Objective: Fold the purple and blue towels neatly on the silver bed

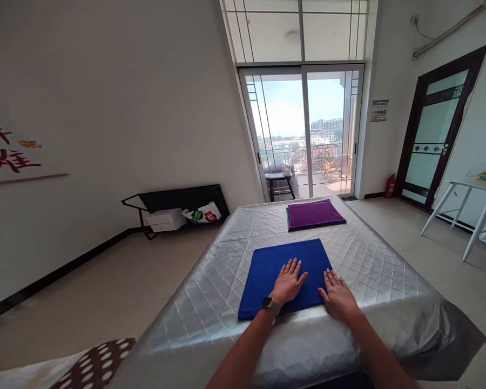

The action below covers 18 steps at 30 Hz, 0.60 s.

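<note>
We see two bare forearms without sleeves; our left hand (288, 281) wears a dark square smartwatch (271, 304) on a grey band, our right hand (338, 294) nothing.

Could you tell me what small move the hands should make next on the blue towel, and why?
Probably slide both palms outward to smooth it. The left hand lies flat on the blue towel, the right hand flat at its right edge, neither gripping. The towel looks already folded, like the purple towel lying further along the mattress.
</note>
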Available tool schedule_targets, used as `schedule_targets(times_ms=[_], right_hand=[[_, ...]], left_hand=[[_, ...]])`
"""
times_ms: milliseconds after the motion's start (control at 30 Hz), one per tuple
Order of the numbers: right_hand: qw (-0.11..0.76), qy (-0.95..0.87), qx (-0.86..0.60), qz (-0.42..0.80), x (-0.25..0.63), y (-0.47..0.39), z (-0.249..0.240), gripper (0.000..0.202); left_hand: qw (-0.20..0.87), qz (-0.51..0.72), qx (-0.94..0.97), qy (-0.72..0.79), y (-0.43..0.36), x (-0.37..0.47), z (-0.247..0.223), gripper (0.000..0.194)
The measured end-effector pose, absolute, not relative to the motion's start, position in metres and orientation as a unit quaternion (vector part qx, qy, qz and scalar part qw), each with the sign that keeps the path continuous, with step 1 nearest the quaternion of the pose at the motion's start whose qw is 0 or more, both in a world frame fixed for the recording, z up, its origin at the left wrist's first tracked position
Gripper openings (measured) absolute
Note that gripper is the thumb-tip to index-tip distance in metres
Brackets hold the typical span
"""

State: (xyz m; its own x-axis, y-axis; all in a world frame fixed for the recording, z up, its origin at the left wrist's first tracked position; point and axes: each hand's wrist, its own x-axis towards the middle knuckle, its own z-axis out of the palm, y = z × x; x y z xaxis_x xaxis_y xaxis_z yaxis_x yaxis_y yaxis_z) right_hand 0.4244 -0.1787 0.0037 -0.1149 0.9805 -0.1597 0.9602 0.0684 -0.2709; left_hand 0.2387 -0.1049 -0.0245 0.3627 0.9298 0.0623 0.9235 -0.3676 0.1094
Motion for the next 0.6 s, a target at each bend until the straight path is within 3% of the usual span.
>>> schedule_targets(times_ms=[300, 600], right_hand=[[0.026, -0.728, -0.668, 0.15, 0.424, -0.176, -0.003, 0.068], [0.031, -0.749, -0.646, 0.141, 0.439, -0.161, -0.005, 0.069]], left_hand=[[0.016, 0.031, 0.741, 0.671, -0.114, 0.106, -0.051, 0.077], [-0.025, 0.083, 0.736, 0.671, -0.12, 0.1, -0.07, 0.077]])
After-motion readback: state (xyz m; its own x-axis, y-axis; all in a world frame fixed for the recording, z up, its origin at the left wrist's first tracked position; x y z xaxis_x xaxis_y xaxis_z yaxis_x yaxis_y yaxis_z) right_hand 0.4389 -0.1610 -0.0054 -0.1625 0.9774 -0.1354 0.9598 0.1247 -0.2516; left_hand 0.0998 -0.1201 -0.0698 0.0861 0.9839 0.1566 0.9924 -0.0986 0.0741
